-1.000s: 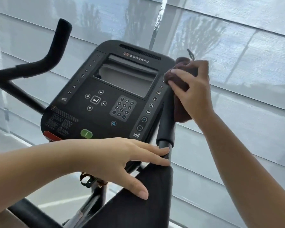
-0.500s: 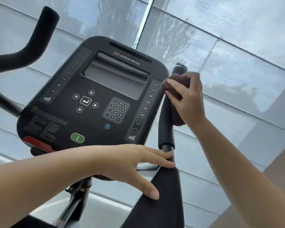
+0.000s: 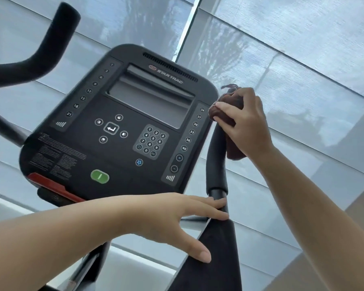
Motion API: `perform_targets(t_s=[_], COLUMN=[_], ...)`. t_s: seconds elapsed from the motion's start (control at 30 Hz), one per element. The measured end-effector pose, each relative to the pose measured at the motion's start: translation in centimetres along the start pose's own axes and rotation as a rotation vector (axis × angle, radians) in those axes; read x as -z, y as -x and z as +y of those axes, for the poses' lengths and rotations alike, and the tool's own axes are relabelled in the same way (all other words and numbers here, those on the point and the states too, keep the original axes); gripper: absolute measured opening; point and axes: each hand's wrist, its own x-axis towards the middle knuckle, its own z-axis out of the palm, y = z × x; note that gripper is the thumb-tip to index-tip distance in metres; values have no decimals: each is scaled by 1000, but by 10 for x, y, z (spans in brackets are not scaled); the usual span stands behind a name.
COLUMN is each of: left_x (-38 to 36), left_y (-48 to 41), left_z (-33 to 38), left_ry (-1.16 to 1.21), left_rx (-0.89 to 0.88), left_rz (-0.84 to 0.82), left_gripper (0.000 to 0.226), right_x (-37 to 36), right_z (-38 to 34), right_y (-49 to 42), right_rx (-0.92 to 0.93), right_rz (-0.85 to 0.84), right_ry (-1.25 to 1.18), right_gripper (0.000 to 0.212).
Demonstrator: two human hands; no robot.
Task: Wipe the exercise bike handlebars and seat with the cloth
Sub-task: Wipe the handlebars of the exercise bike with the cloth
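Your dark brown cloth (image 3: pixel 227 111) is bunched at the top of the black padded right handlebar (image 3: pixel 216 160), squeezed in your right hand (image 3: pixel 248 124), your flat, empty left hand (image 3: pixel 177 219) rests lower, and the left handlebar (image 3: pixel 51 45) and unseen seat look left to wipe.

Pale translucent window blinds (image 3: pixel 282 49) — soft daylight, tree shadows.

console (image 3: pixel 122 127) between handlebars, right handlebar (image 3: pixel 216 164) beside it, blinds (image 3: pixel 303 59) behind

Your console (image 3: pixel 122 131) crowds the right handlebar (image 3: pixel 216 162) on its left; beyond that bar's right, open room.
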Motion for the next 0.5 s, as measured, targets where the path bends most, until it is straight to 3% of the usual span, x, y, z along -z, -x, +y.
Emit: perform_targets(t_s=[0.1, 0.23, 0.5], left_x=[0, -2, -7], left_y=[1, 2, 3], left_z=[-1, -1, 1], left_ry=[23, 66, 84], left_rx=[3, -3, 11], left_rz=[-2, 7, 44], left_gripper=[65, 64, 63], right_x=[-7, -8, 24], right_z=[-10, -20, -19], right_y=[11, 30, 52], right_rx=[51, 136, -49], right_rz=[-53, -280, -581], right_ry=[127, 134, -468], right_gripper=[23, 22, 21])
